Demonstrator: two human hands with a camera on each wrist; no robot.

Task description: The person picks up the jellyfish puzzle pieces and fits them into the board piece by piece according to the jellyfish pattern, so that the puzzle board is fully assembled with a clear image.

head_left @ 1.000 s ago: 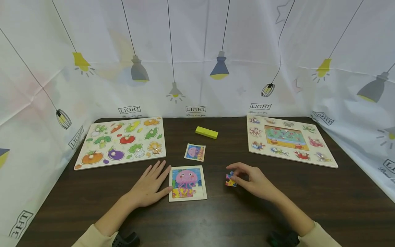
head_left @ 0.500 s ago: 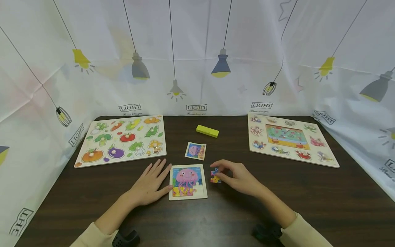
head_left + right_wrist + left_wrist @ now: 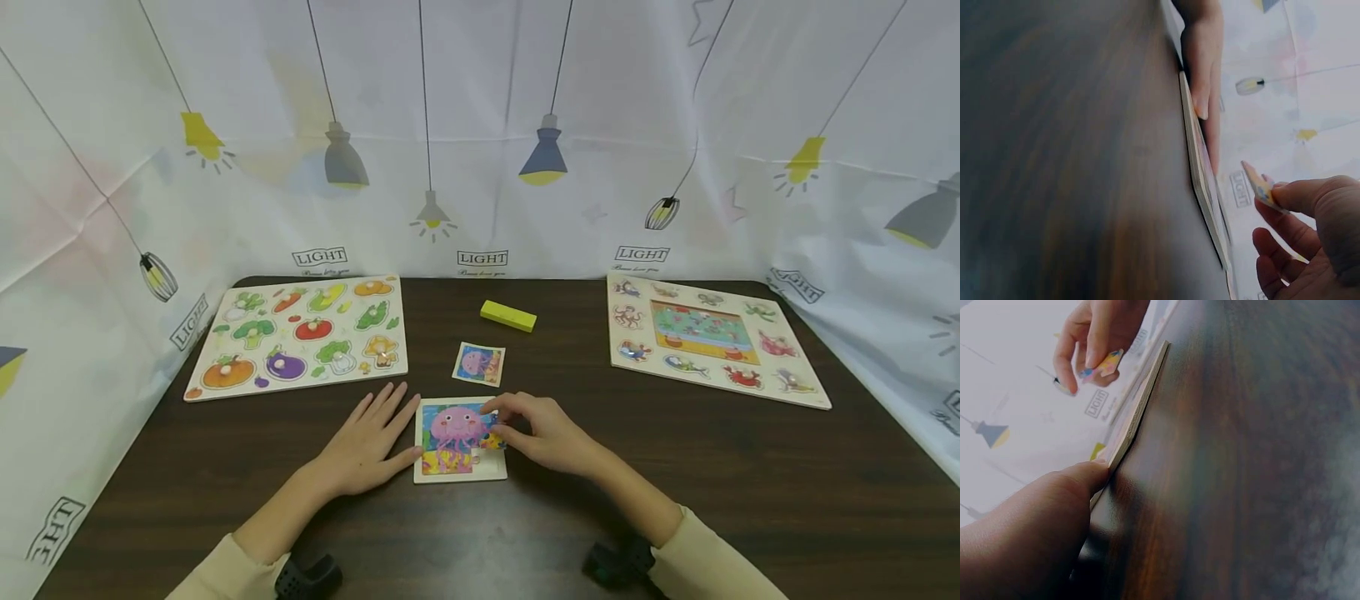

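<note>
A square jigsaw puzzle (image 3: 453, 429) with a pink jellyfish lies in its pale wooden frame in front of me. Its lower right corner shows bare wood. My left hand (image 3: 367, 450) lies flat with fingers spread, thumb tip on the frame's left edge. My right hand (image 3: 551, 433) pinches a puzzle piece (image 3: 1105, 365) between thumb and fingers, raised over the right side of the frame. The piece is yellow, blue and pink; in the right wrist view the piece (image 3: 1259, 184) is tilted and apart from the board.
Behind the puzzle lies a small jellyfish picture card (image 3: 478, 364), and beyond it a yellow block (image 3: 508, 316). A vegetable peg board (image 3: 300, 337) sits back left, a sea-animal board (image 3: 716, 342) back right. A white printed curtain (image 3: 480, 142) closes off the table's far side.
My right hand has moved left with the puzzle piece, from the table right of the frame to over its right side. My left hand has stayed at the frame's left edge.
</note>
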